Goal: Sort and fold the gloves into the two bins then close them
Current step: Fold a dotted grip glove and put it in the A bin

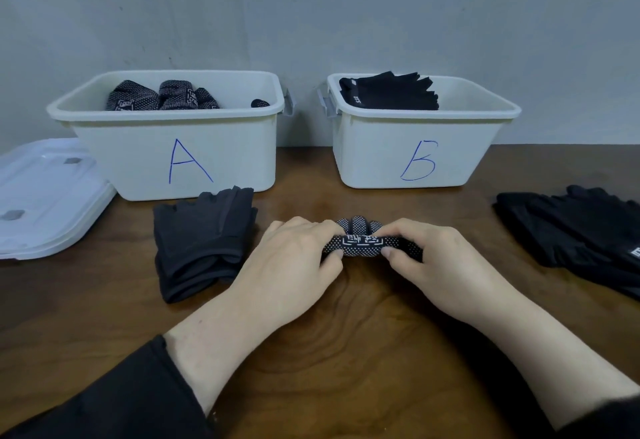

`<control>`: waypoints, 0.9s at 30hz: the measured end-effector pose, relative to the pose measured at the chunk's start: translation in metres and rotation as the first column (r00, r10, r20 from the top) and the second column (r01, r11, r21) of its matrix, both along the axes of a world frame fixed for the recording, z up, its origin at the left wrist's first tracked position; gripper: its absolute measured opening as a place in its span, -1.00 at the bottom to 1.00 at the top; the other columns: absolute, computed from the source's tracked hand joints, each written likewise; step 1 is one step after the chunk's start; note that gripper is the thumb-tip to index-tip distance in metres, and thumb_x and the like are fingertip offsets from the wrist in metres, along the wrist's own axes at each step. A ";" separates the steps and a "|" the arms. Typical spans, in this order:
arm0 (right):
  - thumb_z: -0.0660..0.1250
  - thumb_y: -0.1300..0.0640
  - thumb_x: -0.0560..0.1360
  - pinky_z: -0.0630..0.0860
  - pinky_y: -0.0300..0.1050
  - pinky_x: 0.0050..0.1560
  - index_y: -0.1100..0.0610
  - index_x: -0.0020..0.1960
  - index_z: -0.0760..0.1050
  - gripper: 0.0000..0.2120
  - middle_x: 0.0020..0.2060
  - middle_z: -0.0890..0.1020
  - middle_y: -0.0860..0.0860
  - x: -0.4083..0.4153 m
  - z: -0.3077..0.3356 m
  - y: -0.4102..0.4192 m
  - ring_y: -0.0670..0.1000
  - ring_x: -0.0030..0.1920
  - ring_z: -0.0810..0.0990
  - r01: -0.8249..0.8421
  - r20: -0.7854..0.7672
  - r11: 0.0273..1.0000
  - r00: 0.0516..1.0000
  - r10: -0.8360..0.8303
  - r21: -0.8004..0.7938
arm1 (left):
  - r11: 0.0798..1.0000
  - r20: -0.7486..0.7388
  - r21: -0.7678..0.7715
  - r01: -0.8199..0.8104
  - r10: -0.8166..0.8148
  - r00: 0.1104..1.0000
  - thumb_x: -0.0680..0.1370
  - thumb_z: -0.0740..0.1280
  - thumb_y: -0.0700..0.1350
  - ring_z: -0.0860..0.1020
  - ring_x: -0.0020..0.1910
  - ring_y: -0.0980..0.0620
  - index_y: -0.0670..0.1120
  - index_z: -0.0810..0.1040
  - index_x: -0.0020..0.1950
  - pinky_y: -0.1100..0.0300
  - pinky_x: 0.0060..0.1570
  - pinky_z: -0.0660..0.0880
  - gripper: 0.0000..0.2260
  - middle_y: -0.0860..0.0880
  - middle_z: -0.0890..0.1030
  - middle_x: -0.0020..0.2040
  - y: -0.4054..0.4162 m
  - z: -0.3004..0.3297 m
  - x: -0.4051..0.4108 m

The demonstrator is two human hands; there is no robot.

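A dotted glove (362,243) is being folded at the middle of the wooden bench (346,352), rolled up into a tight bundle with its white logo patch facing the camera and its fingertips poking up behind. It's clamped from both ends: the left hand (298,265) pinches the left end, the right hand (426,258) pinches the right end, thumbs in front and fingers curled over the top.

2 white bins are lined up at the back against the wall. Bin A (180,158) on the left is loaded with a few folded dotted gloves (162,96). Bin B (415,151) on the right is filled on its left side with a stack of plain black gloves (388,92). Both bins are open.

Just beside the left hand, in front of bin A, a pile of dark fingerless gloves (201,241) is laid flat. More black gloves (581,231) are heaped at the right edge of the bench. The lids (45,196) are stacked at the far left, next to bin A.
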State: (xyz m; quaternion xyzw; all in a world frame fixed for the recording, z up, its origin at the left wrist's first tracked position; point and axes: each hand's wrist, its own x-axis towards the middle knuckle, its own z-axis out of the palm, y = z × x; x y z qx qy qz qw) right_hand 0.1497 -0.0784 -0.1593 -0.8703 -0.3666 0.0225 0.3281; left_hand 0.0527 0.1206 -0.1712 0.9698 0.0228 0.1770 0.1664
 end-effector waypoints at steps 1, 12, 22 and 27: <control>0.36 0.03 0.59 0.47 -0.35 -0.03 -0.21 0.09 0.58 -0.85 -0.09 0.66 -0.31 0.001 0.002 -0.002 -0.21 -0.05 0.59 0.002 -0.033 1.000 0.999 -0.001 0.009 | 1.000 -0.003 -0.025 0.009 -0.009 1.000 0.64 0.21 0.05 0.29 -0.03 0.25 0.13 0.49 0.29 0.24 0.11 0.25 -0.76 0.24 0.44 -0.06 0.000 0.002 -0.001; 0.24 0.10 0.63 0.51 -0.12 0.10 -0.12 0.06 0.59 -0.82 -0.05 0.63 -0.20 0.004 0.000 0.001 -0.13 0.01 0.58 -0.010 0.045 0.999 0.999 0.008 0.046 | 0.926 0.033 -0.364 -0.099 0.119 0.992 0.61 0.29 0.07 0.54 -0.04 0.23 0.16 0.52 0.26 0.36 0.00 0.50 -0.78 0.19 0.56 -0.11 0.000 0.001 0.002; 0.20 -0.02 0.67 0.36 -0.29 0.28 -0.11 0.43 0.47 -0.66 0.16 0.55 -0.31 0.015 0.010 0.009 -0.24 0.20 0.46 -0.166 0.038 0.948 0.982 0.183 -0.270 | 0.996 0.008 -0.088 -0.020 0.021 1.000 0.65 0.23 0.05 0.41 0.11 0.15 0.15 0.63 0.16 0.14 0.17 0.30 -0.80 0.19 0.50 0.10 0.002 -0.005 0.010; 0.38 -0.02 0.59 0.36 -0.56 0.05 -0.10 0.36 0.52 -0.65 0.19 0.61 -0.24 0.032 0.046 0.033 -0.26 0.12 0.54 -0.272 -0.143 0.832 0.962 0.231 -0.483 | 0.998 0.024 -0.057 -0.009 0.011 1.000 0.65 0.22 0.06 0.39 0.10 0.14 0.14 0.61 0.18 0.16 0.12 0.27 -0.80 0.18 0.49 0.11 0.004 -0.007 0.011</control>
